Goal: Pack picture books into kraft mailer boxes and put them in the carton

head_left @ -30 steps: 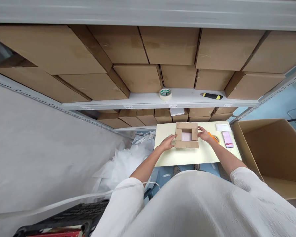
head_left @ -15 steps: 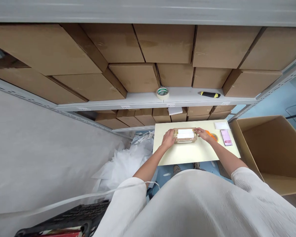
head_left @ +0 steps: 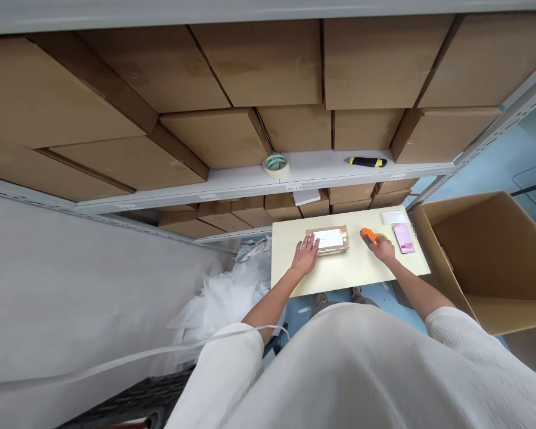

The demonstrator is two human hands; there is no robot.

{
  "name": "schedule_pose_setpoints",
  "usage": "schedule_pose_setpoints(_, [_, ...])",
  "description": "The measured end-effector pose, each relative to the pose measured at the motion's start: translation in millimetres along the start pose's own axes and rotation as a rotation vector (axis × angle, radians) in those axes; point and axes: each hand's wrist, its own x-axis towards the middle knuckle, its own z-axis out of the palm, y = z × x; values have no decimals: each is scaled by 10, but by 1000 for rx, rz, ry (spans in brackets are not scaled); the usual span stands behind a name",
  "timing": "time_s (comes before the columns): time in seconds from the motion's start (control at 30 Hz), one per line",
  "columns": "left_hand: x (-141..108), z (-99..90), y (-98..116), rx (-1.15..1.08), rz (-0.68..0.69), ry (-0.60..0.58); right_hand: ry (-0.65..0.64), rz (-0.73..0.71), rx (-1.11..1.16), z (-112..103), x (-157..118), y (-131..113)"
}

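On the pale yellow table (head_left: 339, 277) lies a small brown box (head_left: 345, 237) with a white label (head_left: 329, 238) on top and shiny tape at its right end. My left hand (head_left: 306, 255) rests on the box's left end, fingers spread over the label's edge. To the right, my right hand (head_left: 383, 248) is wrapped round an orange tape dispenser (head_left: 368, 235), apart from the box. Part of a yellowish tape roll shows behind that hand. Farther right are a pink phone (head_left: 403, 238) and a white paper (head_left: 393, 218).
Shelves of cartons (head_left: 277, 62) stand ahead. A tape roll (head_left: 276, 165) and a black-yellow cutter (head_left: 367, 162) lie on the shelf's edge. An open carton (head_left: 491, 256) stands at the right, with white packing material (head_left: 236, 286) left of the table.
My right hand has left the box and closed on the orange dispenser. My left hand now lies over the box's top. The camera view has shifted, showing the shelves larger.
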Motion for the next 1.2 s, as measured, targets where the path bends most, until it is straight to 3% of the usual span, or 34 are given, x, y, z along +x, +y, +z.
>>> schedule_pose_setpoints(0.2, [6, 12, 66, 10, -43, -12, -104, -10, -150, 109, -6, 78])
schedule_pose_setpoints(0.43, [-13, -5, 66, 32, -61, -30, -137, -55, -169, 133, -4, 76])
schedule_pose_setpoints(0.6, [7, -17, 39, 67, -35, -25, -100, -21, -134, -66, 35, 88])
schedule_pose_setpoints(0.7, [13, -11, 23, 108, -20, -23, -148, 23, -42, -285, 97, 51])
schedule_pose_setpoints(0.77, [18, -3, 12, 128, -8, -14, -197, -28, 101, -466, 143, 1])
schedule_pose_setpoints(0.9, [34, 12, -13, 141, 15, 16, -380, -206, 449, -830, 198, -223])
schedule_pose_setpoints(1.0, [41, 18, -33, 139, 28, 31, -555, -269, 651, -1004, 190, -543])
schedule_pose_setpoints(1.1, [35, 27, -43, 129, 33, 48, -634, -325, 703, -1018, 167, -937])
schedule_pose_setpoints(1.2, [22, 34, -37, 114, 34, 58, -661, -370, 637, -900, 164, -1289])
